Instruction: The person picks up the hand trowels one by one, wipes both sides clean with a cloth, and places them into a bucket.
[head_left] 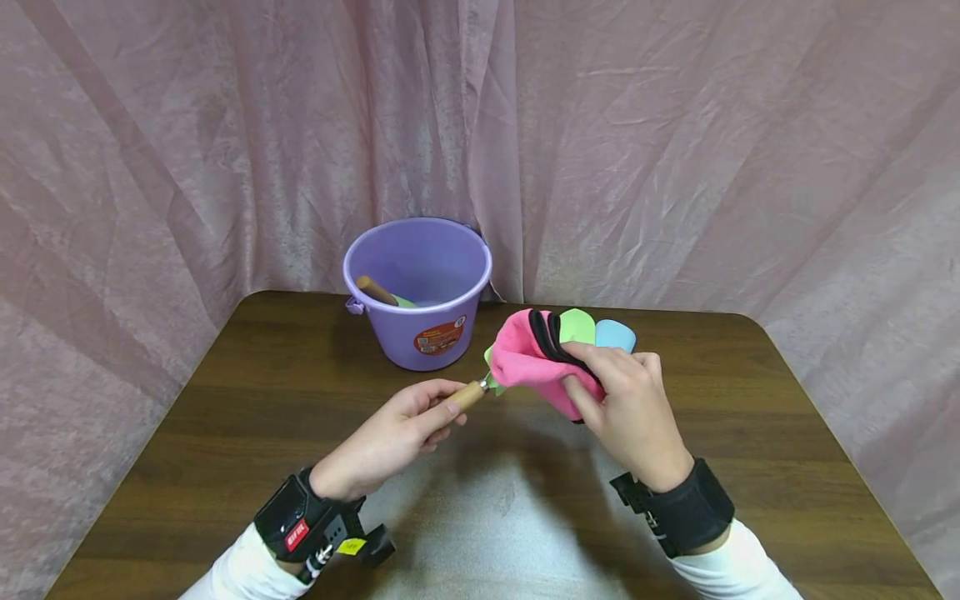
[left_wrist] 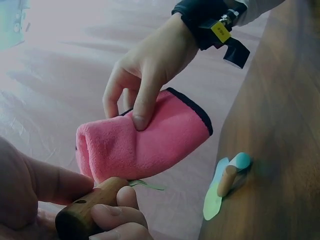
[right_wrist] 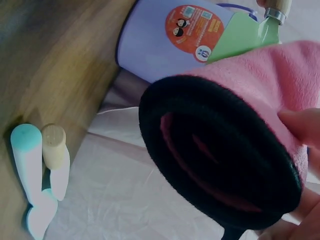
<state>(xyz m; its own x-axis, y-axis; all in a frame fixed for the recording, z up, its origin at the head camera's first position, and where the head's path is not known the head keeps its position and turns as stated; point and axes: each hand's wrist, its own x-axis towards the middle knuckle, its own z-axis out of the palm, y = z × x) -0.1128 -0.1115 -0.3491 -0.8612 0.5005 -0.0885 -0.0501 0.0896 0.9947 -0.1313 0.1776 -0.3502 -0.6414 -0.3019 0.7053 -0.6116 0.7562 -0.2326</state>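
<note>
Creased pink curtain (head_left: 675, 150) backs the wood-grained tabletop (head_left: 300, 400). Nearer than the smooth purple bucket (head_left: 392, 329), the left hand (head_left: 405, 429) grips a wooden-handled tool (head_left: 470, 396); farther right, the right hand (head_left: 630, 404) pinches fuzzy pink fabric (head_left: 525, 358).

The head view looks forward and down from above the near side of the folded pink fleece cloth with black edging (head_left: 525, 360), farthest off. The left wrist view, rolled sideways, faces it closely from its left; the right wrist view, likewise rolled, faces its black-edged end, nearest. Head and right wrist share the round purple plastic bucket (head_left: 393, 333) behind it.
</note>
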